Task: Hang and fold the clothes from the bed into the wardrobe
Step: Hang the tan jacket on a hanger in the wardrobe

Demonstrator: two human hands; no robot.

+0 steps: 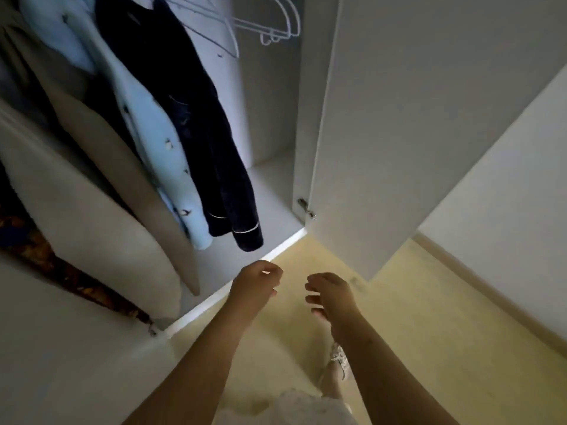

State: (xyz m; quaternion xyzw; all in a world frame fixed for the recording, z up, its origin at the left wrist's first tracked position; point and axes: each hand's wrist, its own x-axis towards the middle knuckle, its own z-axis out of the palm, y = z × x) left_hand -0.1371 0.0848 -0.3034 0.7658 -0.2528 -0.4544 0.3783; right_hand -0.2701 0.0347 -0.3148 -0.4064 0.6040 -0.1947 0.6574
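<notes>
I stand at the open white wardrobe (270, 191). Inside hang a dark navy pyjama top (196, 124) with white piping, a light blue printed garment (153, 142) to its left, and beige garments (101, 185) further left. Several empty white hangers (270, 23) hang at the top right of the rail. My left hand (256, 286) and my right hand (333, 297) hover side by side below the navy top, in front of the wardrobe's bottom edge. Both have loosely curled fingers and hold nothing. The bed is out of view.
The open right wardrobe door (414, 118) stands close on the right, with a hinge (306, 208) low on its edge. The left door (61, 348) fills the lower left. A yellowish floor (429, 317) runs to a white wall (506, 194) with a skirting board.
</notes>
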